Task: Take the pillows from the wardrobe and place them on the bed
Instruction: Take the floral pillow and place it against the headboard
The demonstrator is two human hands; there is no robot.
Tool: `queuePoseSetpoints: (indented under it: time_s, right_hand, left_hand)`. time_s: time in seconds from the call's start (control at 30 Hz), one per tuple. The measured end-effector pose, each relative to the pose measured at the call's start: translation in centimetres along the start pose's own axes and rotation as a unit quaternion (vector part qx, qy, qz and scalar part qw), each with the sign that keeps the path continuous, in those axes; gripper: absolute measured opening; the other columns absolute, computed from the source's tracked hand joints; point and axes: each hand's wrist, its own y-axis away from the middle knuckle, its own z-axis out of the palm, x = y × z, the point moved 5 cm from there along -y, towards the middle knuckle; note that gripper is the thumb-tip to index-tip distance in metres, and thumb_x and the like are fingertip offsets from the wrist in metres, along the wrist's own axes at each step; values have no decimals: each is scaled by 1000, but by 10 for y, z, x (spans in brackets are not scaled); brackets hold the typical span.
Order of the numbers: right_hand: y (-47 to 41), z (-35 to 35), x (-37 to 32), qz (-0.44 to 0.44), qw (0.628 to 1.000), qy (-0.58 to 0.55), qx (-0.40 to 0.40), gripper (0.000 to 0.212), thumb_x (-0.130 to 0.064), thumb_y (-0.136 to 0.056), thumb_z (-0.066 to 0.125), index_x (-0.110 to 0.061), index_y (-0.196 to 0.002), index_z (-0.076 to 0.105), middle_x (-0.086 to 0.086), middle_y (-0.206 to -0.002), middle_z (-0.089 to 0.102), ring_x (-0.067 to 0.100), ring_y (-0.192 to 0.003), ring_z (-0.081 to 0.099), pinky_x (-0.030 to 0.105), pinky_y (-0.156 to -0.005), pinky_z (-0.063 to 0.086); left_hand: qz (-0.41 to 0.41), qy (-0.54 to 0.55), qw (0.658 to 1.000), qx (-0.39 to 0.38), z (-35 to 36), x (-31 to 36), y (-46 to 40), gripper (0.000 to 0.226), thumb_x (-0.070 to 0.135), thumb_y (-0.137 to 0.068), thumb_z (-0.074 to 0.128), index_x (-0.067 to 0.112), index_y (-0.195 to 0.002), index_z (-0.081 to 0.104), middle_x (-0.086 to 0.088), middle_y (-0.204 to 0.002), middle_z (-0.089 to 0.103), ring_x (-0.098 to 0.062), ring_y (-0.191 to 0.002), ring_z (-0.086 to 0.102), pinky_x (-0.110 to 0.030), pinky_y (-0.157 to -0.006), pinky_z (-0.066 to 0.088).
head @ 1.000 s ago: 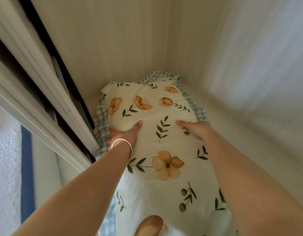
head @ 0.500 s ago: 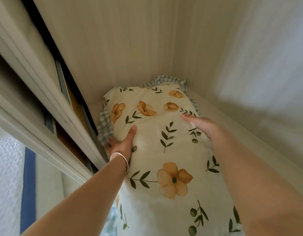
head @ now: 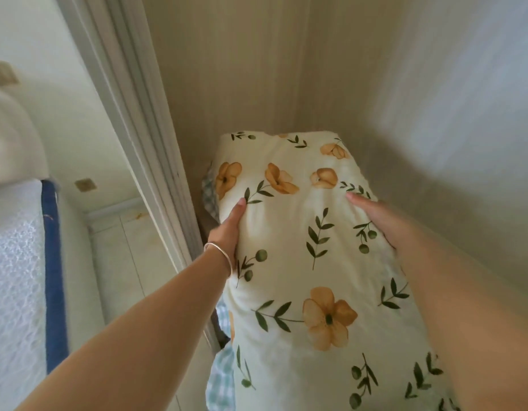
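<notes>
A cream pillow (head: pixel 301 232) printed with orange flowers and green leaves fills the middle of the view, lifted inside the beige wardrobe (head: pixel 257 69). My left hand (head: pixel 228 229), a silver bangle on its wrist, grips the pillow's left side with the thumb on top. On the right side my right hand (head: pixel 375 218) holds it too, fingers lying over the top. A blue-checked fabric edge (head: pixel 221 375) shows under the pillow at the lower left; I cannot tell whether it belongs to a second pillow.
The wardrobe's white sliding-door frame (head: pixel 144 137) runs diagonally just left of my left arm. Beyond it are a pale tiled floor (head: pixel 120 256) and, at far left, a bed edge (head: pixel 16 262) with white textured cover and blue trim (head: pixel 53 277).
The pillow has risen and come toward me out of the wardrobe, held in both hands. The view has swung left, revealing the floor and the bed edge.
</notes>
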Motion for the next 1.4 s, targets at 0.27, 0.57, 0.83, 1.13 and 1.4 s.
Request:
queuePoseSetpoints:
  time_s: [0.27,0.57,0.83,1.13,1.4]
  right_hand:
    - [120,-19,22,-31,997,-66,0,74,-75,-49,66,-30,-107,65,9,-109,71,30,-101,65,48,-100,45]
    - [241,-17,30,-141,973,-176,37,69,-68,-45,74,-30,-101,68,5,-107,72,26,-102,66,46,-99,46]
    - [319,47,-5,-278,928,-208,132,53,-55,-77,62,-18,-115,60,0,-112,66,22,-110,58,39,-100,43]
    - [335,212,-51,-380,899,-197,95,17,-36,-88,60,-25,-102,57,-15,-92,60,13,-98,57,25,-83,41]
    - [289,360,-66,-324,928,-176,-56,51,-49,-84,59,-15,-122,58,-1,-109,63,20,-103,58,32,-88,45]
  left_hand:
    - [161,-42,980,-112,-26,9,102,103,77,-38,75,30,-127,51,-3,-118,66,-27,-99,67,-46,-89,54]
    - [374,-13,912,-168,-87,3,227,48,45,-75,70,39,-115,44,17,-112,62,-3,-102,61,-28,-88,49]
    - [489,-20,865,-114,-181,43,294,51,50,-71,62,33,-116,45,22,-107,60,15,-88,61,-9,-74,48]
    - [468,-6,881,74,-333,63,284,98,81,-66,44,25,-145,30,3,-142,48,-18,-129,46,-46,-112,32]
    - [416,19,887,199,-448,66,245,70,70,-76,42,32,-135,46,7,-123,61,-18,-114,56,-42,-103,41]
